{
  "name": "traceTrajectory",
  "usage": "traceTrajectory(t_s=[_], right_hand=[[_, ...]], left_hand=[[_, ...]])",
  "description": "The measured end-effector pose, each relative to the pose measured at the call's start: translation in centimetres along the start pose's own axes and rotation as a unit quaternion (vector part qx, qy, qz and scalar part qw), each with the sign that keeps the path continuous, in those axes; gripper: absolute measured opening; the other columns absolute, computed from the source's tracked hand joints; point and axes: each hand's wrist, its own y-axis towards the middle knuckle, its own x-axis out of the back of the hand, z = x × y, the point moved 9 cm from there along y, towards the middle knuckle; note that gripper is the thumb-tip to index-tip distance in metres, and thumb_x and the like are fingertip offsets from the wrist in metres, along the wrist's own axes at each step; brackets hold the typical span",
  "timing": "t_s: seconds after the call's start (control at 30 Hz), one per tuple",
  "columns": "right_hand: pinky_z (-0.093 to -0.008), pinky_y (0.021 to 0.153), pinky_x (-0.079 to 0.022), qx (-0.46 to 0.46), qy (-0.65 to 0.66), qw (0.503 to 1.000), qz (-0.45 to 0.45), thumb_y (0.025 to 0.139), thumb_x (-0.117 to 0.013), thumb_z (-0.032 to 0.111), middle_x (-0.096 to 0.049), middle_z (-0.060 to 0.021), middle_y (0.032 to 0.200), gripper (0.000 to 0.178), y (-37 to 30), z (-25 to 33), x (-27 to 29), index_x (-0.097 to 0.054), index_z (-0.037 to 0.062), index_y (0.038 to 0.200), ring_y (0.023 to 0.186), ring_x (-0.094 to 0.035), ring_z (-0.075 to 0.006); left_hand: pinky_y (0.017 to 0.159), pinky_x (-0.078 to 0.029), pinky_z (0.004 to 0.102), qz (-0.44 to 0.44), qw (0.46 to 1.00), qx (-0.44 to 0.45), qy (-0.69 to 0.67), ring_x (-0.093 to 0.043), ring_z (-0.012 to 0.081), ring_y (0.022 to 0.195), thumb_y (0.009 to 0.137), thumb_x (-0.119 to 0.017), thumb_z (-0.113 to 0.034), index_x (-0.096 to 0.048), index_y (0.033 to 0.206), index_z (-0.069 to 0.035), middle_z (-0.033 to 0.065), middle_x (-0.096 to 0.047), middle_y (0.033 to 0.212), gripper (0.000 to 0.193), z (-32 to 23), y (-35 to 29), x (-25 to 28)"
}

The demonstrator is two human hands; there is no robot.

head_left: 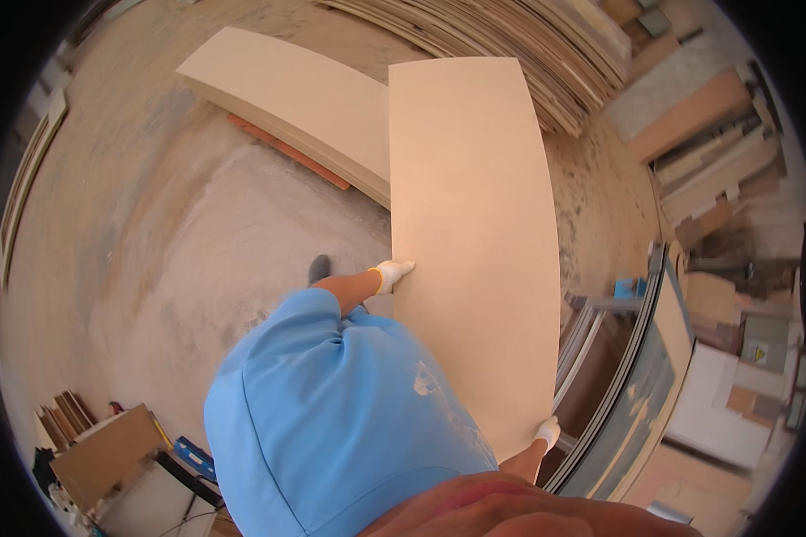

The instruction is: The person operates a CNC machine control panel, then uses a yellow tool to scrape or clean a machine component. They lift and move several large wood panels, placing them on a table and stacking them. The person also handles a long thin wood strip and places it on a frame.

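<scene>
Long sheet pile [546, 55] at the top — brown board [112, 455], blue object [194, 457] at lower left.

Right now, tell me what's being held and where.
A long beige board: left hand at its left edge, right hand near its near right corner.

The person [340, 403] wears a light-blue short-sleeved shirt [287, 412] with whitish smudges [424, 382], white fabric gloves [391, 275], the left yellow-edged, and dark grey footwear [320, 268].
</scene>
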Motion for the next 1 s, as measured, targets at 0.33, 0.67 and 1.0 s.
traceTrajectory(t_s=[0.33, 0.67, 1.0], right_hand=[[-0.0552, 0.097, -0.051, 0.134, -0.029, 0.989, -0.063, 0.103, -0.037, 0.053, -0.068, -0.0364, 0.112, 0.073, -5.6, 31.5, 1.3, -0.071, -0.0105, 0.112, 0.111, -0.065, -0.0529], [-0.0480, 0.108, -0.045, 0.314, -0.092, 0.944, 0.047, 0.104, -0.037, 0.051, -0.065, -0.0294, 0.131, 0.067, -4.8, 68.9, -10.5, -0.069, -0.0040, 0.126, 0.128, -0.059, -0.0453], [-0.0499, 0.109, -0.044, 0.452, -0.152, 0.874, 0.089, 0.104, -0.037, 0.051, -0.066, -0.0243, 0.133, 0.062, -14.8, 100.0, -17.6, -0.064, 0.0038, 0.134, 0.129, -0.059, -0.0410]], left_hand=[[0.098, -0.055, 0.0470, -0.058, 0.995, -0.076, -0.037, -0.068, 0.0301, 0.116, 0.101, -0.069, -0.036, -0.061, 0.139, -0.001, 0.0145, -0.069, 0.133, 0.052, -20.6, 3.7, 15.6], [0.103, -0.053, 0.0526, -0.198, 0.975, -0.066, -0.080, -0.066, 0.0318, 0.122, 0.102, -0.068, -0.038, -0.058, 0.141, -0.002, 0.0141, -0.066, 0.137, 0.054, -37.2, 6.1, 33.4], [0.109, -0.048, 0.0601, -0.239, 0.938, -0.066, -0.242, -0.059, 0.0351, 0.131, 0.106, -0.059, -0.042, -0.049, 0.149, -0.008, 0.0146, -0.060, 0.145, 0.056, -44.9, 3.9, 46.1]])
